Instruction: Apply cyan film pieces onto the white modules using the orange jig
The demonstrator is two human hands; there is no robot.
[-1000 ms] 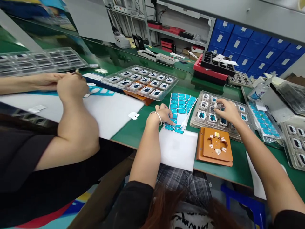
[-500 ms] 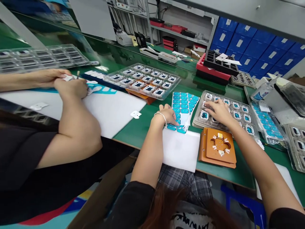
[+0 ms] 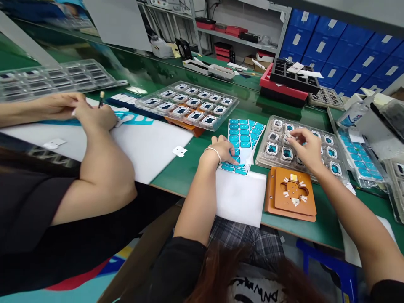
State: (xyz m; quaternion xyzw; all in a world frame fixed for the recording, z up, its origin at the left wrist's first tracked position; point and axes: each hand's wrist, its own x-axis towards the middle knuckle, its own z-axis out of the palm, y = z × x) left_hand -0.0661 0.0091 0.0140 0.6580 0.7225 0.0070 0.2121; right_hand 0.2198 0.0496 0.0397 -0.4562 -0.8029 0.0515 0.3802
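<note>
My left hand (image 3: 221,151) rests on the sheets of blue stickers (image 3: 239,138), its fingers bent and apart, touching the lower part of the stack. My right hand (image 3: 306,147) is over the clear tray (image 3: 263,158) of small white-framed parts. Its thumb and fingertips pinch a white-framed part (image 3: 287,138), mostly hidden by the fingers. Several similar parts with blue-black centres sit in the tray pockets around it. In front of the tray lies an orange fixture (image 3: 295,198) with a shaped recess. A white foam sheet (image 3: 240,198) is below my left hand.
On my left, a co-worker's hands (image 3: 94,113) work over a white sheet (image 3: 151,147). A second parts tray (image 3: 189,103) rests on an orange block. Bagged blue stickers (image 3: 360,160) and a bottle (image 3: 352,115) are at right; red and black boxes (image 3: 284,90) stand behind.
My right hand has gone from spread fingers over the tray's left pockets to a pinch on a part, shifted slightly right. My left hand stays on the sticker sheets.
</note>
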